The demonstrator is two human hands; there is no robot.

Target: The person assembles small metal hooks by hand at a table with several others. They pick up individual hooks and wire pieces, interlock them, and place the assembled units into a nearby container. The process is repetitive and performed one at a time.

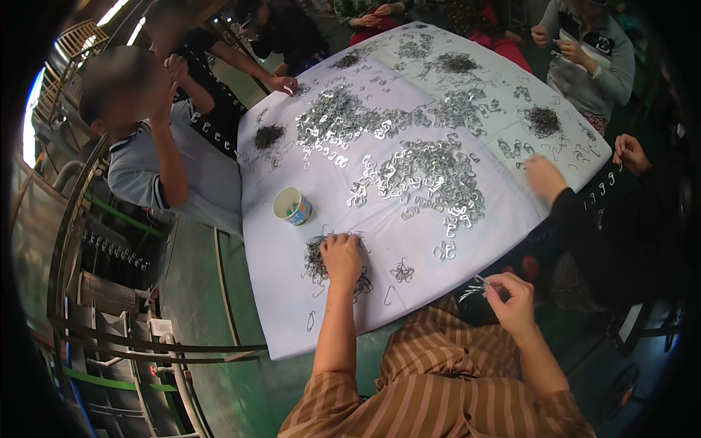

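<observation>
My left hand reaches down onto a pile of thin dark wire hooks at the table's near side. Its fingers are curled into the pile, and their tips are hidden. My right hand is closed in a pinch off the table's near edge. It grips a small bunch of shiny metal hooks that fans out to the left of the fingers. Between the hands, a little cluster of wire hooks lies on the white cloth, with a few loose ones around it.
A paper cup stands left of centre, with something greenish inside. Two broad heaps of silvery metal pieces cover the middle of the white-covered table. Several people work around it; a dark-sleeved co-worker's hand reaches in from the right.
</observation>
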